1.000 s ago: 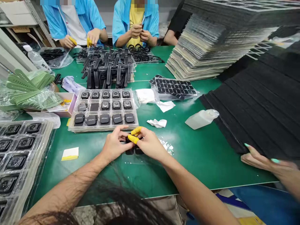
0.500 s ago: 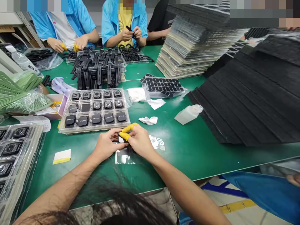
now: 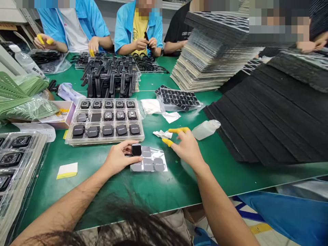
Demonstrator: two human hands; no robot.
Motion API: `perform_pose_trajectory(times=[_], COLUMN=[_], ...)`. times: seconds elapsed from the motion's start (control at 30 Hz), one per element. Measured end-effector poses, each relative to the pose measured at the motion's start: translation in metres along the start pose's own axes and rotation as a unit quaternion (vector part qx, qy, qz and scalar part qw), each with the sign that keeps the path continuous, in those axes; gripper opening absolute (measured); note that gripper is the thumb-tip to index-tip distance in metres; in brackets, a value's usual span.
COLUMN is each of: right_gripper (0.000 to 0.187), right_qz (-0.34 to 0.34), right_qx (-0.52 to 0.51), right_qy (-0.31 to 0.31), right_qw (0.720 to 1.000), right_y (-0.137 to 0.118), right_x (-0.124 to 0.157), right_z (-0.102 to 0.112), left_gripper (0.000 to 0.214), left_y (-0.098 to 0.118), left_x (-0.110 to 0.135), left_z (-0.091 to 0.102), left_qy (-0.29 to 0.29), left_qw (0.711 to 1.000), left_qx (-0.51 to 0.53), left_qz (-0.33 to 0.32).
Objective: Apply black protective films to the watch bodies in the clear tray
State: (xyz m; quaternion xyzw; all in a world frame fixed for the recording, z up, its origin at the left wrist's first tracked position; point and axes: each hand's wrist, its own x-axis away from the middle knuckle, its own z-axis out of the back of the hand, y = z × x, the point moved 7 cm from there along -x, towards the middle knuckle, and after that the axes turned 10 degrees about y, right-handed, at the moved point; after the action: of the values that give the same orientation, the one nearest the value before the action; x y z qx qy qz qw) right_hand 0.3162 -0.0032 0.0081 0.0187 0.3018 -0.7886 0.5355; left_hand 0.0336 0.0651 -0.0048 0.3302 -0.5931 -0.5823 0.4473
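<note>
Half a second ago both our hands were together on the watch. Now our right hand has let go and moved off to the right. The clear sheet of grey stickers that it covered now shows.

Our left hand pinches the watch by its sides, thumb below and fingers above. The watch sits face up at the sheet's top left corner, on the green table. Our right hand is spread wide above the table, with yellow caps on two fingers. It is near a crumpled tissue and a white bottle that lies on its side.

Just past our left hand is a clear tray. It holds three rows of watches, each in its own pocket. Farther back, black straps stand in a bunch, and flat trays make a tall stack.
</note>
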Motion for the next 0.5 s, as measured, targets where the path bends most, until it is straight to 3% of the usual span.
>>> perform_pose_trajectory(times=[0.1,0.2,0.3,0.37,0.5], right_gripper=[0.007,0.013,0.012,0.007,0.018], right_qz=[0.076,0.195,0.308,0.355,0.397], right_qx=[0.009,-0.090,-0.211,-0.234,-0.203], right_qy=[-0.019,-0.015,-0.060,-0.085,-0.090], right_qw=[0.997,0.977,0.926,0.901,0.891], right_y=[-0.022,-0.063,-0.109,-0.132,-0.144], right_x=[-0.027,-0.035,-0.018,-0.002,0.020], right_z=[-0.008,0.001,0.006,0.001,-0.015], left_gripper=[0.061,0.059,0.062,0.061,0.057], left_y=[0.001,0.001,0.000,-0.001,-0.002], left_x=[-0.001,-0.001,0.000,0.000,0.000], left_z=[-0.001,0.000,-0.001,-0.001,-0.001], left_qy=[0.002,0.006,0.004,0.004,0.008], left_qw=[1.000,0.999,0.999,0.999,1.000], left_qx=[0.028,0.035,0.044,0.049,0.024], left_qz=[0.005,0.003,0.001,0.001,-0.009])
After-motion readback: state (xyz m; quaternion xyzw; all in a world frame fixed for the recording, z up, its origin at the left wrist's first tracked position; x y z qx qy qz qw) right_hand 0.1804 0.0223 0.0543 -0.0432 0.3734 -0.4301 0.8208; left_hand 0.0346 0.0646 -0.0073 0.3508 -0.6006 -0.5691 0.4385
